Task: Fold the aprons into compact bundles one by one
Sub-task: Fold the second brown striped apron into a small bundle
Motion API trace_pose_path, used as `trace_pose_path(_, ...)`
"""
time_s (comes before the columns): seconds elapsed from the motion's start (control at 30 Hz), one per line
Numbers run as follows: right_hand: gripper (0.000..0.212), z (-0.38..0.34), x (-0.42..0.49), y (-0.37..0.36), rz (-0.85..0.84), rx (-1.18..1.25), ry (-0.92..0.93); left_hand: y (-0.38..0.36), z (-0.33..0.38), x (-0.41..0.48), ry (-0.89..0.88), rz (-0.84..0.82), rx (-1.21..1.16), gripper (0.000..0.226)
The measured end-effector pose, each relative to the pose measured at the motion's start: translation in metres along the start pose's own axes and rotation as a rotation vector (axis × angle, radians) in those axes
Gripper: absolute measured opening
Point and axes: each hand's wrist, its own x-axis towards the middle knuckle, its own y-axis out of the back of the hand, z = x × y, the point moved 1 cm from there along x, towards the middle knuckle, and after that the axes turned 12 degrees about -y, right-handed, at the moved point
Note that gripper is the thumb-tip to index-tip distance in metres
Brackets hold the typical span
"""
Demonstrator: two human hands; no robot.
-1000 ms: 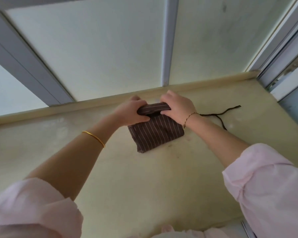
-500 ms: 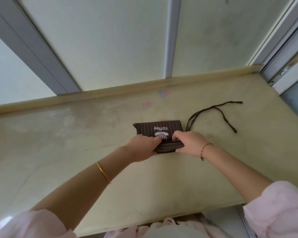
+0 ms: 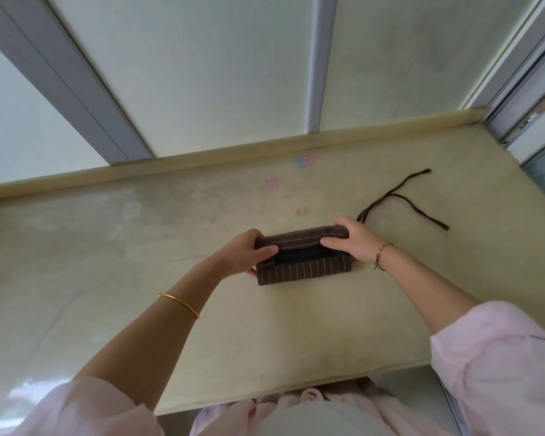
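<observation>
Hands [image 3: 243, 256] [image 3: 356, 240] grip striped apron [image 3: 302, 265]; no legible label.

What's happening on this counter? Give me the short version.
A person is folding a brown striped apron into a small bundle on the counter. The left hand grips the left end and the right hand grips the right end, both holding the top fold raised above the layer lying on the counter. The apron's strings trail loose on the counter to the right, not yet tucked in.
</observation>
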Motion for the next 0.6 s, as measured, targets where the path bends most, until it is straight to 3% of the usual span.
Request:
trace_pose_path(0.13,0.037,-0.001,0.006,-0.003,0.080,0.027,-0.087,-0.006,0.000,0.008,-0.020,0.111,0.202,0.021)
trace_pose_path(0.3,0.035,-0.014,0.014,-0.023,0.295,-0.280,-0.190,-0.020,-0.002,0.023,0.053,0.196,0.415,0.020)
trace_pose_path(0.4,0.041,-0.023,0.015,-0.030,0.380,-0.373,-0.280,-0.019,0.014,0.030,0.081,0.198,0.747,0.033)
trace_pose_path(0.47,0.044,-0.025,0.018,-0.030,0.361,-0.376,-0.315,-0.019,0.029,0.041,-0.041,0.193,0.982,0.041)
trace_pose_path(0.6,0.050,-0.021,0.026,-0.024,0.284,-0.319,-0.383,-0.050,0.047,0.065,-0.103,-0.009,0.799,0.040)
